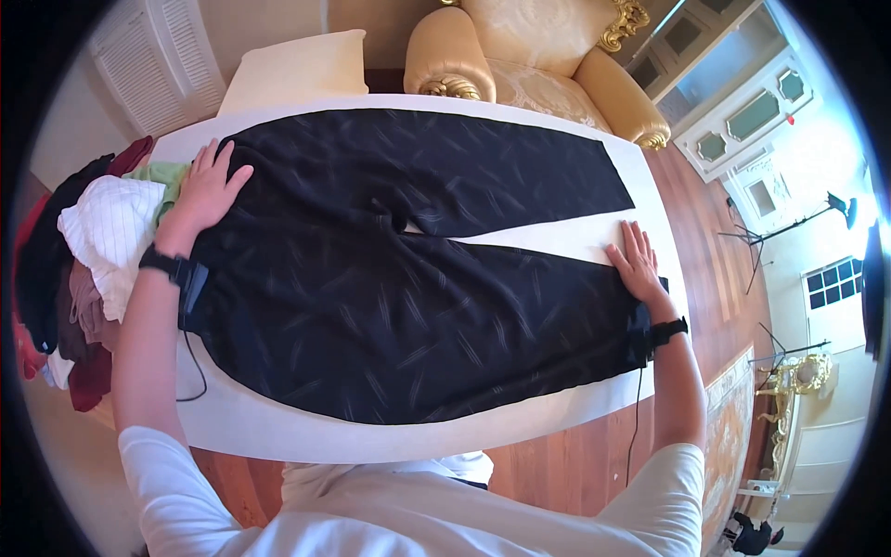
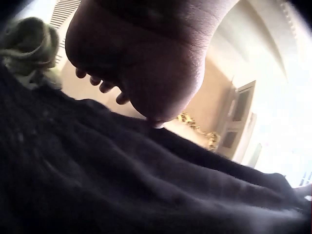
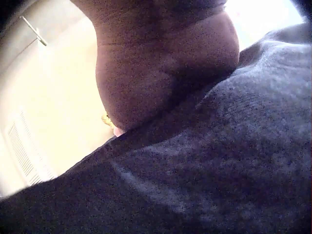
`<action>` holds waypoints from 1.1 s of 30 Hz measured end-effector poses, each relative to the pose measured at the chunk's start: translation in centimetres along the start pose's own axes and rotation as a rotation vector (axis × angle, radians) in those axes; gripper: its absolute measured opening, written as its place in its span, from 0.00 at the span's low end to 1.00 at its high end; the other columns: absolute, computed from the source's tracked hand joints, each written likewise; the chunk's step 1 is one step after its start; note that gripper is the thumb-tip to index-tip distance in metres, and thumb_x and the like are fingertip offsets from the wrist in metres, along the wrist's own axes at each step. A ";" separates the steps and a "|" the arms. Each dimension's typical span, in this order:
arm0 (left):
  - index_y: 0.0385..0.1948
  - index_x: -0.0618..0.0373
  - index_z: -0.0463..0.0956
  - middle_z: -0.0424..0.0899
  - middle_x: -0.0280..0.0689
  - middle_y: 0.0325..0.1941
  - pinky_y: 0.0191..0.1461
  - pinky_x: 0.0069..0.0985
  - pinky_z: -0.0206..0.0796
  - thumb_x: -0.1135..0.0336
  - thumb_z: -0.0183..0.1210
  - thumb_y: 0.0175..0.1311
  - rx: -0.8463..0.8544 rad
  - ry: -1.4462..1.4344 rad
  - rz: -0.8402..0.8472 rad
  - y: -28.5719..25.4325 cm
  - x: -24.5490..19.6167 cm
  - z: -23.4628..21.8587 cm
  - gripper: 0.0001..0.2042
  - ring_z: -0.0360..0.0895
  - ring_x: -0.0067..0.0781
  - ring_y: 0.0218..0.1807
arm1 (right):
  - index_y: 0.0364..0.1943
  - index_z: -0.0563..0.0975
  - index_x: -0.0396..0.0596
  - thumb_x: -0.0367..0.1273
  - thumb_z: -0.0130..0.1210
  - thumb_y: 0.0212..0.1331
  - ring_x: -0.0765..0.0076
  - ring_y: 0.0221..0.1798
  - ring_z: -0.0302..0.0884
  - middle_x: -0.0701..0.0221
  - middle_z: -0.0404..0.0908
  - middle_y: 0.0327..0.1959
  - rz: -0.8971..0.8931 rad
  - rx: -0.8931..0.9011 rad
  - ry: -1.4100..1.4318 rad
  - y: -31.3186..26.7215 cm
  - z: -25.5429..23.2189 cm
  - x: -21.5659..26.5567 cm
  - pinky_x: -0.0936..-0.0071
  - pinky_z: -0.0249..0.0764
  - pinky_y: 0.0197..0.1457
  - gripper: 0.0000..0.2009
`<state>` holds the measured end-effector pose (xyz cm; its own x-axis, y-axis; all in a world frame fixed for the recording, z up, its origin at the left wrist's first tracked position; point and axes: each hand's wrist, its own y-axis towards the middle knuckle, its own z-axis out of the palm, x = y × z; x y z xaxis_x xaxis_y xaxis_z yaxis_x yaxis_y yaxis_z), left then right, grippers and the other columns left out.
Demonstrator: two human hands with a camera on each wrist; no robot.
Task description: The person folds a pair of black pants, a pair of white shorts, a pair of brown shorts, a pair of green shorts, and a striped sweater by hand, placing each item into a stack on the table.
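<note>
A pair of black trousers [image 1: 306, 269] with thin pale streaks lies spread over a white table [image 1: 306, 441], waist to the left and both legs toward the right. My left hand [image 1: 209, 186] rests with straight fingers at the far corner of the waist. At the hem of the near leg, my right hand [image 1: 637, 265] lies flat, its fingertips reaching onto the white tabletop between the legs. The fabric is bunched around the crotch. In the left wrist view the left palm [image 2: 146, 63] is over the dark cloth; the right palm [image 3: 165, 73] presses against it in the right wrist view.
A heap of folded and loose clothes, with a white striped garment [image 1: 111, 227] and a green one [image 1: 160, 174], sits at the table's left end. Beyond the far edge stand a gold armchair [image 1: 534, 70] and a cream padded seat [image 1: 297, 74]. Wooden floor [image 1: 701, 223] runs along the right.
</note>
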<state>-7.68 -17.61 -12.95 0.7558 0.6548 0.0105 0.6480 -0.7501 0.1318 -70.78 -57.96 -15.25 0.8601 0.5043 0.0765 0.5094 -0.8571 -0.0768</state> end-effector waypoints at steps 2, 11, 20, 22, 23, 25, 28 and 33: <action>0.75 0.57 0.65 0.58 0.54 0.83 0.85 0.46 0.48 0.44 0.54 0.77 -0.005 -0.210 0.150 -3.4 -2.6 -2.6 0.33 0.54 0.58 0.84 | 0.84 0.52 0.58 0.66 0.39 0.73 0.46 0.89 0.34 0.59 0.44 0.88 -0.006 -0.010 0.001 0.1 0.1 -0.3 0.45 0.32 0.87 0.43; 0.75 0.60 0.65 0.61 0.55 0.81 0.83 0.44 0.51 0.55 0.62 0.73 0.096 -0.268 0.036 -21.8 -4.1 -6.1 0.32 0.58 0.59 0.82 | 0.83 0.57 0.58 0.66 0.40 0.73 0.44 0.88 0.40 0.57 0.49 0.86 0.004 -0.039 0.014 2.0 0.4 -0.5 0.46 0.39 0.87 0.42; 0.73 0.61 0.67 0.62 0.50 0.82 0.84 0.43 0.50 0.65 0.62 0.71 -0.001 -0.336 -0.041 -26.8 -1.9 -5.1 0.30 0.58 0.54 0.82 | 0.64 0.75 0.44 0.48 0.69 0.63 0.44 0.68 0.74 0.50 0.77 0.63 -0.068 -0.098 0.139 -4.3 -4.3 -3.0 0.54 0.70 0.72 0.31; 0.74 0.59 0.67 0.61 0.46 0.83 0.85 0.44 0.49 0.68 0.61 0.70 0.031 -0.372 -0.010 -26.7 -2.3 -5.5 0.30 0.56 0.53 0.84 | 0.60 0.79 0.43 0.48 0.70 0.61 0.46 0.60 0.80 0.51 0.80 0.58 0.027 -0.021 0.139 -7.2 -5.1 -2.9 0.56 0.76 0.65 0.30; 0.74 0.59 0.67 0.60 0.46 0.83 0.85 0.44 0.49 0.68 0.61 0.69 0.038 -0.369 -0.006 -26.7 -2.2 -5.2 0.30 0.55 0.53 0.84 | 0.58 0.79 0.43 0.49 0.71 0.60 0.46 0.58 0.81 0.51 0.81 0.56 0.032 -0.008 0.105 -8.2 -4.7 -4.1 0.56 0.77 0.62 0.30; 0.74 0.59 0.67 0.60 0.46 0.84 0.85 0.44 0.49 0.68 0.61 0.69 0.052 -0.359 0.004 -26.4 -1.8 -4.6 0.30 0.55 0.52 0.84 | 0.56 0.79 0.42 0.48 0.72 0.59 0.47 0.58 0.81 0.51 0.83 0.52 0.102 -0.040 0.027 -10.2 -4.3 -6.1 0.56 0.77 0.61 0.29; 0.74 0.59 0.67 0.59 0.46 0.84 0.85 0.43 0.49 0.68 0.63 0.68 0.081 -0.393 -0.016 -26.0 -1.5 -4.7 0.31 0.55 0.52 0.84 | 0.53 0.79 0.42 0.45 0.74 0.57 0.51 0.54 0.83 0.54 0.85 0.46 0.270 -0.046 0.020 -12.1 -3.6 -7.7 0.57 0.79 0.58 0.27; 0.74 0.59 0.67 0.59 0.47 0.84 0.85 0.43 0.49 0.69 0.65 0.66 0.077 -0.375 -0.008 -25.8 -1.3 -4.5 0.32 0.55 0.53 0.84 | 0.50 0.80 0.43 0.34 0.76 0.53 0.57 0.41 0.86 0.59 0.86 0.39 0.322 -0.014 0.213 -13.9 -3.4 -9.9 0.62 0.82 0.47 0.22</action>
<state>-25.80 1.34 -11.90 0.7233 0.5919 -0.3558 0.6484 -0.7593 0.0551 -86.44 -51.42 -11.52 0.9504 0.1774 0.2554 0.2125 -0.9702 -0.1168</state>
